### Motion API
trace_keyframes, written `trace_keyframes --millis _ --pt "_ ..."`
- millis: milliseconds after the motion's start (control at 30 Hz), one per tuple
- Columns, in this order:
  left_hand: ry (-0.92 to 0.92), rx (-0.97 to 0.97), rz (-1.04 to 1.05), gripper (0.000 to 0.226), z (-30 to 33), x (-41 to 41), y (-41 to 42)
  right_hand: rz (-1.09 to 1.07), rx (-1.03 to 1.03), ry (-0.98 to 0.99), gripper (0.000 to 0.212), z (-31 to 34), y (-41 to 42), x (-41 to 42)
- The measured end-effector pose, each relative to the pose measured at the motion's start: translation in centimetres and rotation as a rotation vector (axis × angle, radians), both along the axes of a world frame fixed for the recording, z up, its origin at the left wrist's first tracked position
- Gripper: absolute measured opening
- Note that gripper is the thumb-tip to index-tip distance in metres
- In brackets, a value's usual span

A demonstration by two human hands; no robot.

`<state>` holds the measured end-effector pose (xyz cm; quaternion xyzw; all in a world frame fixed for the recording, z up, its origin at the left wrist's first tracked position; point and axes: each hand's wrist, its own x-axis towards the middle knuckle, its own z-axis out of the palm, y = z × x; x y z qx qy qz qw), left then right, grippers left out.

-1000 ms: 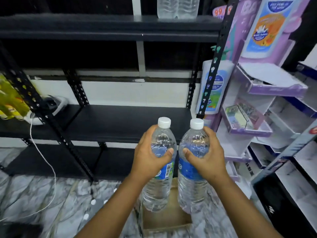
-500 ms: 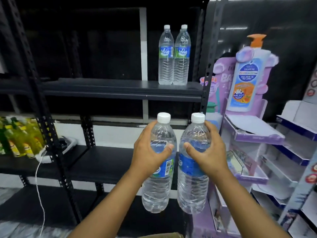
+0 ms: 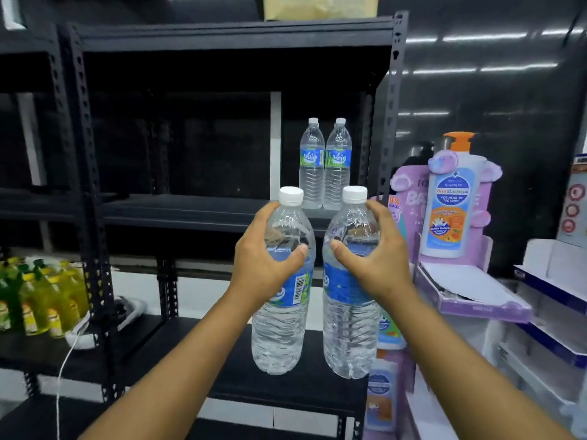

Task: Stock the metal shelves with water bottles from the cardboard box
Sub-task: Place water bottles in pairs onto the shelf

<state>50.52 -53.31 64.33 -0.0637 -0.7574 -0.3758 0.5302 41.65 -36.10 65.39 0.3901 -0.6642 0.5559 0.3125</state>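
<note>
**Two water bottles held up before the black metal shelves**

Head view: Two clear plastic water bottles with white caps and blue-green labels [image 3: 324, 163] are standing upright, touching side by side, at the right end of the middle black metal shelf [image 3: 190, 211], close to the perforated right upright post [image 3: 389, 106]. The room to their left on that shelf is lying open as far as the left post. A yellowish cardboard box [image 3: 320, 6] is sitting on the top shelf, cut off by the upper edge; what it holds cannot be told.

The left hand [image 3: 263, 265] is gripping a clear plastic water bottle with a white cap and blue label [image 3: 282, 328] around its shoulder, fingers [image 3: 254, 227] curled round the far side and the thumb pressing across the front. The right hand [image 3: 378, 258] is gripping a second clear white-capped water bottle [image 3: 349, 338] the same way, its fingers wrapped over the right side. Both bottles are hanging upright in the air, just apart from each other, in front of and below the middle shelf's edge.

Yellow bottles of liquid with green caps [image 3: 35, 300] are crowding the lower shelf at the left, beside a white cord [image 3: 65, 369]. To the right, a purple cardboard display stand [image 3: 470, 300] is carrying a large mock pump bottle with an orange top [image 3: 451, 198].
</note>
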Motion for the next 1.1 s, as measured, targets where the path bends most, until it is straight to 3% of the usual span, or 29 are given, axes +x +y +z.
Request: trace_keyframes --millis 767,1100 --pt "0.306 -0.166 -0.050 0.065 14.1 -12.1 -19.4 -0.019 -0.137 0.339 0.070 13.4 -19.6 -10.4" --pt "0.356 -0.133 -0.066 0.064 18.0 -17.1 -26.1 -0.073 -0.204 0.318 0.075 17.3 -26.9 -14.8"
